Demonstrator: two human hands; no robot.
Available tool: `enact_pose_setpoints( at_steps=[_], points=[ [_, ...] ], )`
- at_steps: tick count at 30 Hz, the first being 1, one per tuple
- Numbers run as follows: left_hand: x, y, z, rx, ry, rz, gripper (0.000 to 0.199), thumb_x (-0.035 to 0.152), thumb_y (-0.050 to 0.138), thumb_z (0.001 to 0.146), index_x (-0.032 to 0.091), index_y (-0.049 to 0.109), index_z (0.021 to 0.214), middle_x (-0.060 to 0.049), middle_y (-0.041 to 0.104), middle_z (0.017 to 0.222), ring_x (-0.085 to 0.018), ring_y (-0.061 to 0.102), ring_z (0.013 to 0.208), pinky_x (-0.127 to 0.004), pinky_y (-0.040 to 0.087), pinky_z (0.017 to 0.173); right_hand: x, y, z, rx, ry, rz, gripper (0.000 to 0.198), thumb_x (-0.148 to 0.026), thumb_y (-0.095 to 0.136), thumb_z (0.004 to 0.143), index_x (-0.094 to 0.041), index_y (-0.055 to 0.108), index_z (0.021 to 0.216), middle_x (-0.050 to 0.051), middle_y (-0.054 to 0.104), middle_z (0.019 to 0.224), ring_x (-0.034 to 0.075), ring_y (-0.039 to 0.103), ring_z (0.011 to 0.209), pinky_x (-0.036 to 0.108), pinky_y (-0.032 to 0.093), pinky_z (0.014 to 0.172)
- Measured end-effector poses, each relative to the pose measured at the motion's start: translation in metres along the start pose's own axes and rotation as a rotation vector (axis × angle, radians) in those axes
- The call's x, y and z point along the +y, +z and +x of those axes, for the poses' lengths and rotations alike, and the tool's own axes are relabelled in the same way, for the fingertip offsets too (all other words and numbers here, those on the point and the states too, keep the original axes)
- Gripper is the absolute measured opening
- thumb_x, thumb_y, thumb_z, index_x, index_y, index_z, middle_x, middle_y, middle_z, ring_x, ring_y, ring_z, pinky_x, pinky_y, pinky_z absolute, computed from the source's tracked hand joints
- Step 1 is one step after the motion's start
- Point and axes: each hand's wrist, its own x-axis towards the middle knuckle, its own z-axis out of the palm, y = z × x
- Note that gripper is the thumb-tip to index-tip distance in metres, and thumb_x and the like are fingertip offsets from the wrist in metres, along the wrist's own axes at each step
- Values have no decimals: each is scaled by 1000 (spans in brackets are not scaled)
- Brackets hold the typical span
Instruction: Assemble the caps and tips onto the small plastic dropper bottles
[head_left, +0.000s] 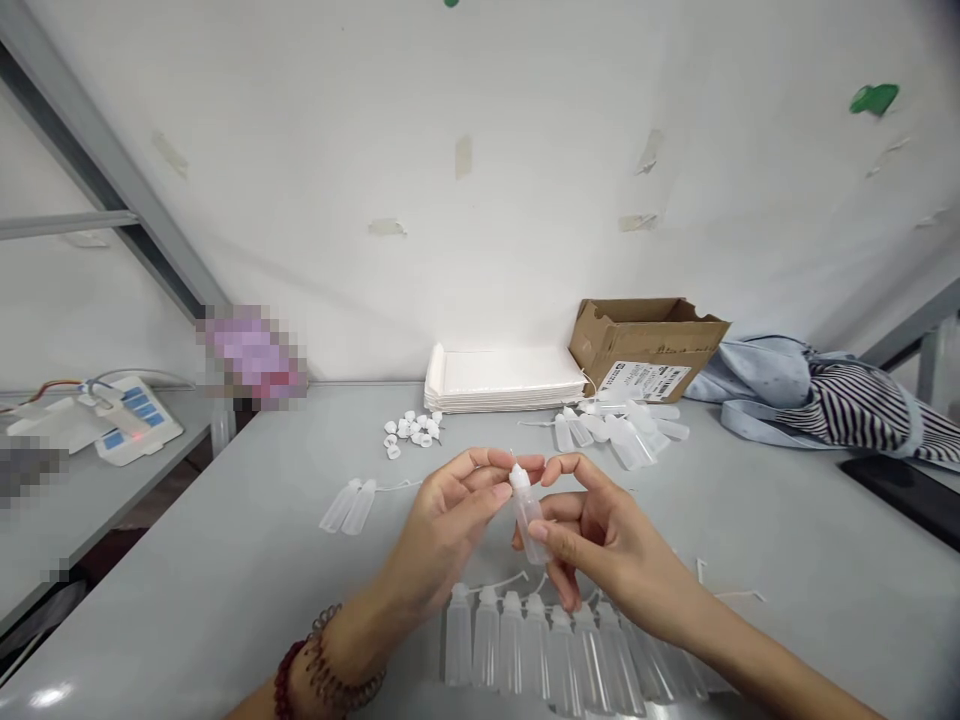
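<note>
A small translucent squeeze bottle point(531, 530) with a white needle-tip cap point(519, 478) stands slightly tilted between my hands over the middle of the table. My right hand point(607, 530) grips the bottle's body, thumb in front and fingers behind. At its top, the thumb and fingers of my left hand point(457, 510) pinch the white cap, the thin needle pointing up. Below my hands, a row of similar bottles point(514, 645) lies side by side, white tethered stoppers at their necks. Two more bottles point(350, 507) lie to the left of my left hand.
Loose white caps point(412, 430) lie in a cluster at the back. Behind are stacked white padded envelopes point(506, 378) and an open cardboard box point(649, 350), with a pile of bottles point(626, 430) before it. Cloth point(817, 395) and a black phone-like object point(904, 495) lie right.
</note>
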Motion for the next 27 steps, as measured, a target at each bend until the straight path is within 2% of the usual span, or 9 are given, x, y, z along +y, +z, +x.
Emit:
enact_pose_setpoints(
  at_steps=[4,6,9,12,15,21,24,27],
  points=[
    [0,-1,2,79,-31,36,12,22,66,80,14,58,75,-6,67,99,-17,58,96,-28,42,83,9,2,-3,33,-91,-162,18,-29,50,90,-25,34,98,-10,49,62,6,48,43,20,39,44],
    [-1,-2,4,99,-60,10,19,19,69,78,16,52,71,-3,67,94,-15,58,93,-27,41,82,13,1,-3,31,-153,-273,15,-25,47,92,-25,35,99,-10,45,60,7,48,45,20,38,45],
    [-2,-5,6,38,-96,-52,20,18,68,78,17,49,76,-2,66,92,-13,59,84,-27,41,77,15,1,-4,23,-198,-348,15,-23,46,92,-25,34,99,-11,44,60,7,48,46,19,37,45],
    [0,-8,6,-26,-123,-59,17,18,67,80,16,54,90,-5,65,96,-15,59,85,-29,42,79,15,1,-4,17,-200,-314,15,-24,47,91,-25,33,96,-11,44,59,7,48,45,19,37,45],
    [1,-11,6,-66,-116,-45,17,17,66,80,13,58,95,-8,65,96,-16,60,87,-30,44,81,14,2,-4,9,-160,-229,17,-27,49,91,-25,33,96,-10,47,62,6,48,45,19,38,45],
    [2,-16,6,-171,-99,-50,25,19,66,80,17,60,104,-8,66,96,-14,59,74,-25,47,62,5,1,-6,-63,-86,-35,24,-32,54,90,-25,31,94,-6,56,71,3,47,42,18,35,44],
    [4,-15,6,-219,-75,-29,22,25,65,82,15,64,101,-8,65,96,-14,59,76,-27,48,66,1,0,-8,-87,-83,11,26,-31,55,90,-25,30,91,-6,59,73,3,47,42,18,36,45],
    [5,-14,5,-196,-38,76,22,32,67,79,14,68,91,-6,63,87,-16,59,75,-26,48,63,0,-2,-10,-130,-96,8,26,-25,53,91,-24,29,85,-12,52,55,5,48,48,23,43,60]
  ],
)
